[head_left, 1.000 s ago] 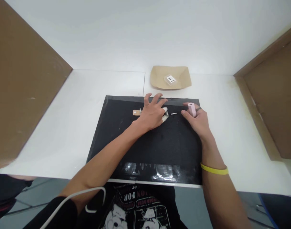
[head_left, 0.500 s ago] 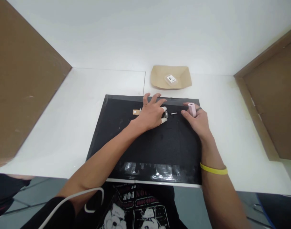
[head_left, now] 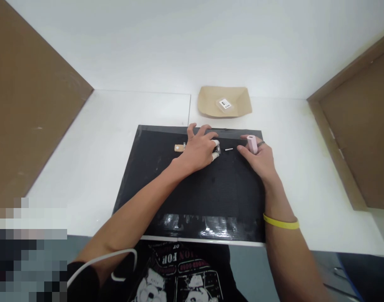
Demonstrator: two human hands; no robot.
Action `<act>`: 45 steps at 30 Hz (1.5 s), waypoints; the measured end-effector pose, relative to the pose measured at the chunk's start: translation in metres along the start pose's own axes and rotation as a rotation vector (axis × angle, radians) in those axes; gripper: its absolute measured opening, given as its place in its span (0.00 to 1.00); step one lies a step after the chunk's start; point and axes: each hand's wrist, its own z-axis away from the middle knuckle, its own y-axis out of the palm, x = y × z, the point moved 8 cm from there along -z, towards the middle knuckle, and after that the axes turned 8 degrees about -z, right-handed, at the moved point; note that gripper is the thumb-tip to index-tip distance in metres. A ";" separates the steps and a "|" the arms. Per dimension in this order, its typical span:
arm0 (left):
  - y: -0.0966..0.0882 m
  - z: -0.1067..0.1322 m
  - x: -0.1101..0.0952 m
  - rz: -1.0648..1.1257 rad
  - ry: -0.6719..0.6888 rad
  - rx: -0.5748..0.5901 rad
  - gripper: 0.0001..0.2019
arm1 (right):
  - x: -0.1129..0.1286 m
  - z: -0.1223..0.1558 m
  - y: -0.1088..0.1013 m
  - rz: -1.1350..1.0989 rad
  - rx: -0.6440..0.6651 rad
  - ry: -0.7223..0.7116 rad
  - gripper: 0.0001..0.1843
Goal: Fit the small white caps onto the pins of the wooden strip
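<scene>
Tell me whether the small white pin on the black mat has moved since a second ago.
No. The white pin lies on the black mat, as before.

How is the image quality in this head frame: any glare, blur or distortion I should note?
Head view: light is even and soft, with a streak of glare on the near edge of the black mat; a pixelated block covers the lower left corner; wide-angle distortion splays the brown boards outward; the small parts under the left hand are too tiny to resolve, while the pink cylinder in the right hand is sharp.
</scene>
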 end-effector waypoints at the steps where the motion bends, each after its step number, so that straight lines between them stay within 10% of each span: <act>1: 0.000 0.000 0.000 0.005 -0.003 0.001 0.10 | 0.000 0.000 0.000 0.005 0.000 -0.004 0.25; 38: 0.010 -0.008 -0.002 0.024 -0.058 -0.005 0.09 | -0.002 0.000 -0.001 0.016 0.005 -0.012 0.24; 45: -0.031 0.005 -0.011 -0.092 0.095 -0.003 0.28 | -0.003 0.000 -0.001 0.008 0.011 0.004 0.26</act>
